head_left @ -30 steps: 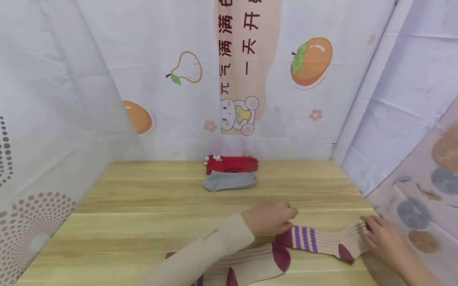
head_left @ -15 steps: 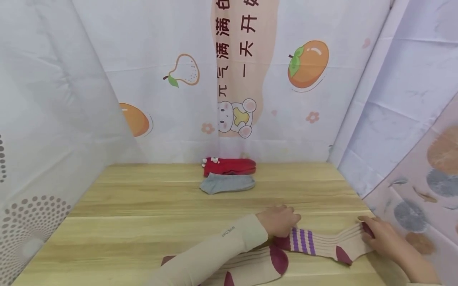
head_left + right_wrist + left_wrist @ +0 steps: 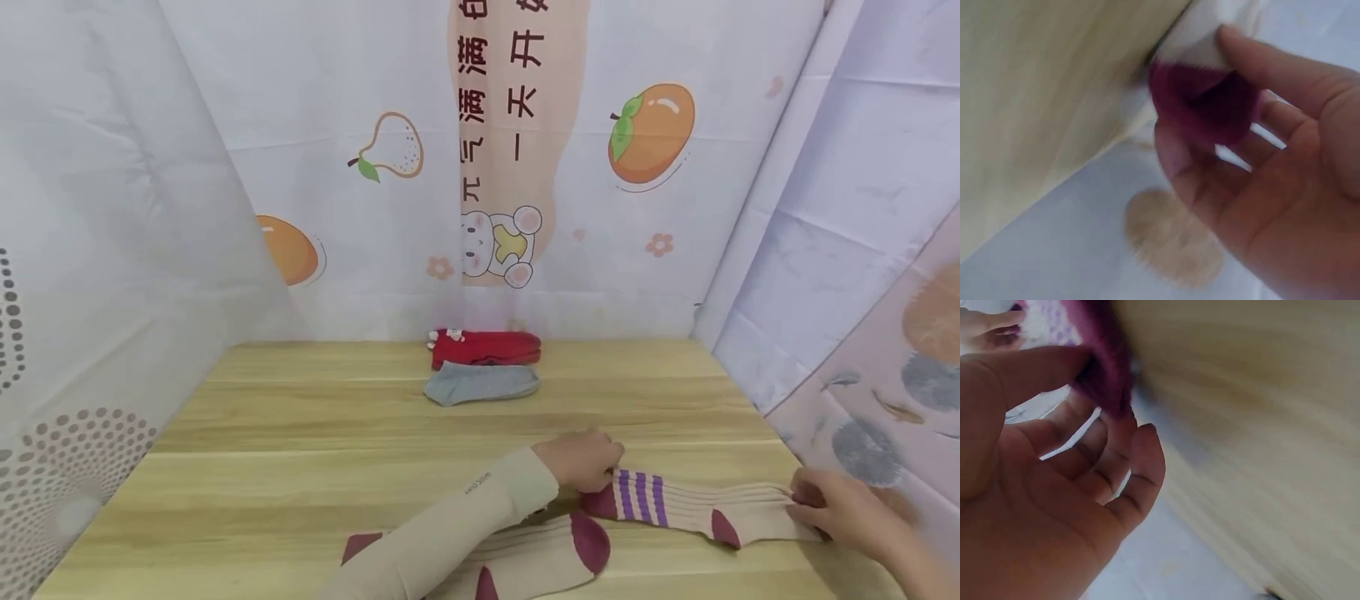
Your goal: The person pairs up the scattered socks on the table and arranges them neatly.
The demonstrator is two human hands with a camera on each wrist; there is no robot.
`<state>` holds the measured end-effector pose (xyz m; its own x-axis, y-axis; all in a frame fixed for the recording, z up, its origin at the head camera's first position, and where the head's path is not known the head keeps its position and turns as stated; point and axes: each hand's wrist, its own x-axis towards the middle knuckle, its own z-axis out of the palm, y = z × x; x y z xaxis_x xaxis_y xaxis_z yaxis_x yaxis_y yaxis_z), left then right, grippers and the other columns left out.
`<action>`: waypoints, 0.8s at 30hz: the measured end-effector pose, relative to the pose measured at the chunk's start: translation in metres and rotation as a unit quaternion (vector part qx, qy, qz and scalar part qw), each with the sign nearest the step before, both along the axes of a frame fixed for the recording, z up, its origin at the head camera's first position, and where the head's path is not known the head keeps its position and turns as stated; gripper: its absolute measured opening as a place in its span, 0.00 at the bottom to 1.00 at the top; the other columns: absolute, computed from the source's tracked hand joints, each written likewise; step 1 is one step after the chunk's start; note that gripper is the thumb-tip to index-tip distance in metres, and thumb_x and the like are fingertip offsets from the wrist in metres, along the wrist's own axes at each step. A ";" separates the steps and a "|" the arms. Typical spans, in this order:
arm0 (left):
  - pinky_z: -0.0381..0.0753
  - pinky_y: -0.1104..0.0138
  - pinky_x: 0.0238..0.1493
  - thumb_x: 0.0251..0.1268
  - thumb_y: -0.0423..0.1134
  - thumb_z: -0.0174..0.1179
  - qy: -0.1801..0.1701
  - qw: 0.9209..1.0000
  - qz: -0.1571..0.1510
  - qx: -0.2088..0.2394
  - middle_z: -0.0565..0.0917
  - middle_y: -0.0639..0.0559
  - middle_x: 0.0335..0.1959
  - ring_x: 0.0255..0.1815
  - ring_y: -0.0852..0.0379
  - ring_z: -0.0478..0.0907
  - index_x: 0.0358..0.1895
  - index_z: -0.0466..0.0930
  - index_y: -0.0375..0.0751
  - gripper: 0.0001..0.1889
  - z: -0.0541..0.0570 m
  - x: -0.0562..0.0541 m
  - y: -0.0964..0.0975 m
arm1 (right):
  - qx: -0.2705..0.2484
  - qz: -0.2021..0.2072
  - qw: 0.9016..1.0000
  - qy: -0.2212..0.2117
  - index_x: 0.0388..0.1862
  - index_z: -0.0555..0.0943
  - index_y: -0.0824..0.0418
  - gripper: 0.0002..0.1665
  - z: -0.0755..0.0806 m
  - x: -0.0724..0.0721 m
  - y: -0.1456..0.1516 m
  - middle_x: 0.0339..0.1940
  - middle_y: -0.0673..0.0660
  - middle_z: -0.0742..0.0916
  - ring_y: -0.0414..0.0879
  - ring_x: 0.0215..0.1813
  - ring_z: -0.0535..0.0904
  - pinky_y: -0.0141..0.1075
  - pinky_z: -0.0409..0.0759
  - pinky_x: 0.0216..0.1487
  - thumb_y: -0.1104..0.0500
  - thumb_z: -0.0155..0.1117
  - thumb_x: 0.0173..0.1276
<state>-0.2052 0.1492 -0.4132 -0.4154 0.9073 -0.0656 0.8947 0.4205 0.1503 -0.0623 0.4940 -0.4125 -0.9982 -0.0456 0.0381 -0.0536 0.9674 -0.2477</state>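
A cream ribbed sock (image 3: pixel 690 504) with purple stripes, a maroon cuff and a maroon heel lies stretched sideways at the right front of the table. At its cuff, my left hand (image 3: pixel 583 460) pinches the maroon edge, which the left wrist view shows as a cuff (image 3: pixel 1107 369) between thumb and fingers. My right hand (image 3: pixel 847 510) grips the opposite end; in the right wrist view its maroon toe (image 3: pixel 1204 103) is folded between thumb and fingers. A matching sock (image 3: pixel 543 550) lies nearer the front, partly hidden under my left sleeve.
Red socks (image 3: pixel 495 348) with a small white figure lie at the back of the wooden table (image 3: pixel 300 417). Just in front of them is a grey sock (image 3: pixel 483 383). Printed cloth (image 3: pixel 360 225) hangs behind the table and along both sides.
My right hand has moved right and slightly nearer, drawing the toe end of the striped sock out straighter. My left hand has stayed at the cuff, shifting only slightly.
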 end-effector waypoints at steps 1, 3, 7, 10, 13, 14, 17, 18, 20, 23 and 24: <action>0.68 0.78 0.28 0.72 0.38 0.58 0.000 1.000 0.001 0.001 0.71 0.61 0.25 0.28 0.66 0.68 0.34 0.74 0.49 0.06 -0.001 -0.001 -0.001 | 0.000 -0.008 1.000 -0.003 0.27 0.72 0.56 0.15 0.001 0.004 0.003 0.18 0.44 0.71 0.32 0.21 0.63 0.32 0.62 0.25 0.62 0.73 0.59; 0.69 0.79 0.29 0.74 0.38 0.56 -0.007 1.000 0.003 0.004 0.72 0.61 0.26 0.29 0.66 0.69 0.39 0.74 0.50 0.03 -0.003 -0.003 -0.004 | 0.000 -0.030 1.000 0.003 0.28 0.71 0.55 0.16 0.001 0.010 0.007 0.15 0.43 0.72 0.32 0.19 0.64 0.31 0.62 0.24 0.61 0.72 0.61; 0.69 0.79 0.30 0.74 0.37 0.56 -0.026 0.999 -0.001 0.019 0.72 0.61 0.27 0.29 0.66 0.69 0.40 0.70 0.50 0.04 -0.006 -0.010 -0.007 | 0.007 -0.061 0.998 0.030 0.35 0.76 0.58 0.11 0.004 0.014 0.009 0.14 0.41 0.75 0.33 0.18 0.65 0.33 0.64 0.26 0.57 0.70 0.65; 0.69 0.79 0.30 0.74 0.37 0.56 -0.041 0.999 -0.001 0.030 0.72 0.60 0.27 0.29 0.66 0.69 0.40 0.70 0.49 0.04 -0.005 -0.014 -0.010 | -0.077 -0.080 0.994 0.021 0.45 0.78 0.71 0.17 0.009 0.019 0.009 0.20 0.42 0.81 0.34 0.22 0.73 0.34 0.73 0.25 0.57 0.66 0.71; 0.70 0.78 0.30 0.74 0.36 0.56 -0.054 0.998 0.012 0.041 0.73 0.60 0.28 0.29 0.66 0.70 0.39 0.73 0.47 0.03 -0.001 -0.019 -0.014 | -0.182 -0.101 0.978 0.023 0.51 0.76 0.80 0.22 0.014 0.026 0.011 0.26 0.43 0.84 0.36 0.26 0.78 0.34 0.79 0.26 0.58 0.60 0.75; 0.70 0.78 0.31 0.74 0.36 0.56 -0.055 0.997 0.016 0.045 0.74 0.59 0.29 0.30 0.66 0.70 0.39 0.74 0.47 0.03 0.000 -0.021 -0.015 | -0.206 -0.105 0.972 0.030 0.52 0.76 0.81 0.21 0.015 0.028 0.012 0.27 0.44 0.84 0.37 0.26 0.79 0.34 0.79 0.26 0.59 0.59 0.76; 0.71 0.78 0.35 0.73 0.35 0.57 -0.057 0.996 0.018 0.059 0.76 0.59 0.33 0.33 0.66 0.71 0.38 0.77 0.45 0.03 0.001 -0.026 -0.019 | -0.244 -0.129 0.959 0.058 0.47 0.85 0.63 0.11 0.019 0.031 0.017 0.28 0.37 0.83 0.35 0.27 0.78 0.32 0.79 0.26 0.60 0.58 0.76; 0.71 0.78 0.37 0.73 0.35 0.57 -0.058 0.996 0.017 0.061 0.76 0.58 0.34 0.34 0.66 0.71 0.39 0.78 0.45 0.02 0.001 -0.028 -0.020 | -0.259 -0.129 0.955 0.068 0.46 0.86 0.54 0.10 0.019 0.032 0.019 0.29 0.35 0.82 0.33 0.28 0.78 0.32 0.79 0.27 0.61 0.57 0.76; 0.71 0.78 0.39 0.72 0.35 0.58 -0.060 0.996 0.011 0.065 0.78 0.57 0.35 0.36 0.66 0.72 0.40 0.79 0.44 0.02 0.001 -0.030 -0.021 | -0.298 -0.124 0.942 0.093 0.42 0.86 0.41 0.17 0.018 0.034 0.022 0.33 0.29 0.82 0.29 0.31 0.80 0.29 0.81 0.28 0.64 0.57 0.76; 0.72 0.78 0.39 0.72 0.34 0.58 -0.070 0.995 0.009 0.069 0.80 0.57 0.37 0.37 0.66 0.73 0.41 0.80 0.43 0.02 0.000 -0.031 -0.023 | -0.349 -0.101 0.923 0.131 0.39 0.85 0.34 0.27 0.013 0.038 0.026 0.37 0.27 0.83 0.26 0.34 0.81 0.27 0.82 0.29 0.70 0.57 0.74; 0.72 0.79 0.39 0.72 0.34 0.58 -0.074 0.995 0.010 0.072 0.81 0.57 0.38 0.37 0.67 0.73 0.42 0.80 0.43 0.02 -0.001 -0.031 -0.023 | -0.348 -0.093 0.921 0.146 0.39 0.85 0.34 0.28 0.010 0.040 0.026 0.37 0.27 0.83 0.25 0.35 0.81 0.26 0.81 0.28 0.71 0.56 0.73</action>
